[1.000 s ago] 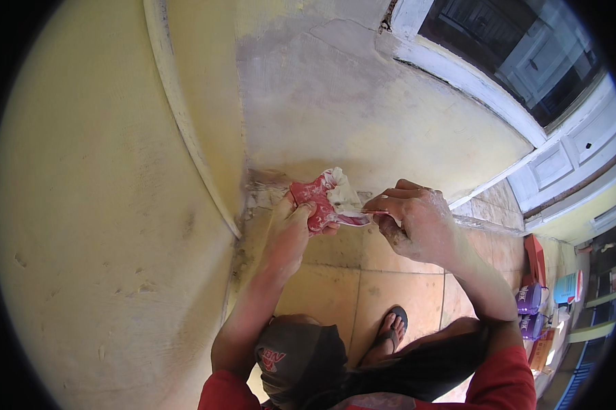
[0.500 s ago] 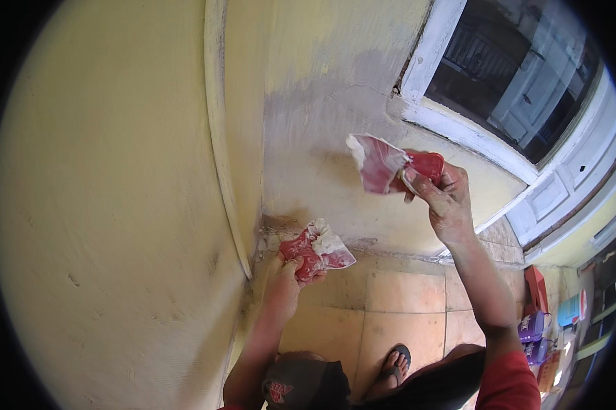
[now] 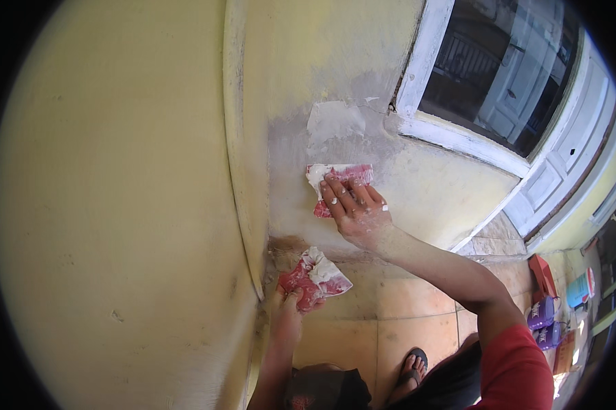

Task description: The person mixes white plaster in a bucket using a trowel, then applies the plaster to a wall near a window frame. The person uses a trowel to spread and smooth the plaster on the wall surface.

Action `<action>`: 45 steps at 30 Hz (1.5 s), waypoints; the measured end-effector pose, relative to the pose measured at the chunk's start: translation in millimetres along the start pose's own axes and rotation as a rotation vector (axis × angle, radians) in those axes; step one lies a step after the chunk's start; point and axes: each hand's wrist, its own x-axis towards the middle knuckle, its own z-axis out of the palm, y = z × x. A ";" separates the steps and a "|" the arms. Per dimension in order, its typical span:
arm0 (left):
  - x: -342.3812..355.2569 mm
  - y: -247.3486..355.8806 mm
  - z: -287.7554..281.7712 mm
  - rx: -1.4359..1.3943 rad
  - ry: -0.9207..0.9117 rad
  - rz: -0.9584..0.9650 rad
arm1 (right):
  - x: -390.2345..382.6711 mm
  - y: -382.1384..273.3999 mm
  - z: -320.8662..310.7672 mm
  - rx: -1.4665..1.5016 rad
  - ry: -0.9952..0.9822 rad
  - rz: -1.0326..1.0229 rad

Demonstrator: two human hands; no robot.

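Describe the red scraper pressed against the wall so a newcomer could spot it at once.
Start at the white window frame, then drop down and left across the grey patched wall. There the right hand presses a flat red scraper against the wall. Unlike the other red card loaded with white filler in the left hand near the floor, it lies flat on the wall.

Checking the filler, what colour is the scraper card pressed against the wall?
Red, smeared with white filler; the right hand presses this scraper card flat, head view.
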 end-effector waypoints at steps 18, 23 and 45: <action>7.7 -36.3 -22.6 -0.066 0.119 -0.060 | 66.9 25.7 -19.1 -0.061 0.134 0.043; 7.5 -28.2 -18.9 -0.031 0.037 -0.053 | 66.2 44.5 34.0 -0.178 0.183 0.018; 1.4 -16.1 -21.1 -0.023 -0.046 -0.021 | 15.7 -11.9 20.5 0.266 0.135 0.189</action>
